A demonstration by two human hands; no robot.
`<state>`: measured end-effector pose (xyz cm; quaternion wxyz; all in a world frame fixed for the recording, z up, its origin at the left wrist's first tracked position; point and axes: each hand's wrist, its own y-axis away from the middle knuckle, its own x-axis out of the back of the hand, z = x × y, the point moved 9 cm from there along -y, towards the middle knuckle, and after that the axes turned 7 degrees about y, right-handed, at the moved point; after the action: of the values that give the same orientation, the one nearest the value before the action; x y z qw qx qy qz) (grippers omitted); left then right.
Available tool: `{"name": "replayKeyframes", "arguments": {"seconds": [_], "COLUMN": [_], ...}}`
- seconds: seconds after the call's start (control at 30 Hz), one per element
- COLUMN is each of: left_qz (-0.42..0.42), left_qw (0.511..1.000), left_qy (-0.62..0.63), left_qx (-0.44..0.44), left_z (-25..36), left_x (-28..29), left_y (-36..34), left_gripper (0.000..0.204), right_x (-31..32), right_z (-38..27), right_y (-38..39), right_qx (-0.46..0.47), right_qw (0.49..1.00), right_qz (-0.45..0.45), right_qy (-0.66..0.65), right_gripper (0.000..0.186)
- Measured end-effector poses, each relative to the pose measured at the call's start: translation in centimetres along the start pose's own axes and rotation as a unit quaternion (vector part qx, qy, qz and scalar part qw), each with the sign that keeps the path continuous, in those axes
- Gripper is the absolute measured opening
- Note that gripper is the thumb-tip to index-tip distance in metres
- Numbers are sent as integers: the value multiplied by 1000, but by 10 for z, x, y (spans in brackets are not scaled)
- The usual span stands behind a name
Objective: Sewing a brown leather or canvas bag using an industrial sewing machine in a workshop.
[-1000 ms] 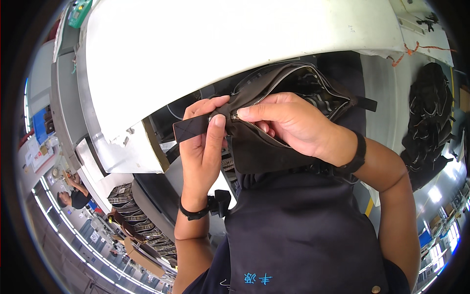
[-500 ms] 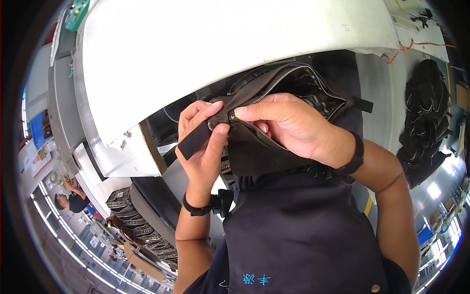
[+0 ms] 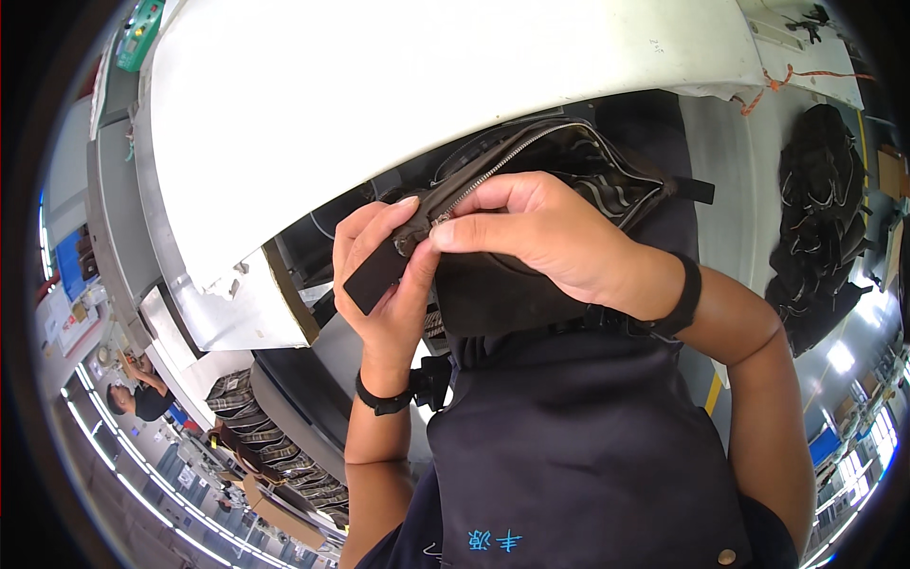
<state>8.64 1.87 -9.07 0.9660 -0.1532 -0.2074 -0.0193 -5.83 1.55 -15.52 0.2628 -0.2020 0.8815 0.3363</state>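
Observation:
A dark brown fabric bag [image 3: 502, 299] with an open metal zipper [image 3: 519, 144] hangs in front of me, below the table edge. Striped lining [image 3: 611, 194] shows through its mouth. My left hand [image 3: 377, 303] is closed on the bag's left corner, where the zipper ends, and a flat black tab [image 3: 373, 277] sticks out across its palm. Thumb and fingers of my right hand [image 3: 559, 242] pinch the zipper at that same corner; they hide the slider. Another black tab [image 3: 692, 191] juts from the bag's right end.
A white tabletop [image 3: 427, 85] spans the far side. Several dark bags [image 3: 820, 218] are piled at the right, beside an orange cord [image 3: 779, 81]. Striped fabric pieces [image 3: 270, 436] lie in a row at lower left. A person [image 3: 142, 394] works farther off at left.
My right hand has shifted slightly left and down, closer to the left thumb, and now covers the zipper's end. The left hand keeps its grip on the corner.

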Motion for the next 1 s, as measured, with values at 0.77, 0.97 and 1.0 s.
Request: {"name": "replayKeyframes", "arguments": {"seconds": [0.77, 0.97, 1.0], "left_qz": [-4, -1, -1], "left_qw": [962, 961, 960], "left_qy": [140, 148, 149], "left_qx": [235, 232, 236], "left_z": [-19, -20, -21], "left_x": [-19, -26, -26], "left_y": [11, 8, 8], "left_gripper": [36, 37, 38], "right_x": [-5, -2, -2], "right_z": [-20, -18, -20], "right_y": [-7, -14, -15], "right_qx": [145, 151, 158], "right_qw": [958, 969, 969], "right_qz": [54, 70, 60], "right_qy": [243, 182, 180], "right_gripper": [17, 23, 23]}}
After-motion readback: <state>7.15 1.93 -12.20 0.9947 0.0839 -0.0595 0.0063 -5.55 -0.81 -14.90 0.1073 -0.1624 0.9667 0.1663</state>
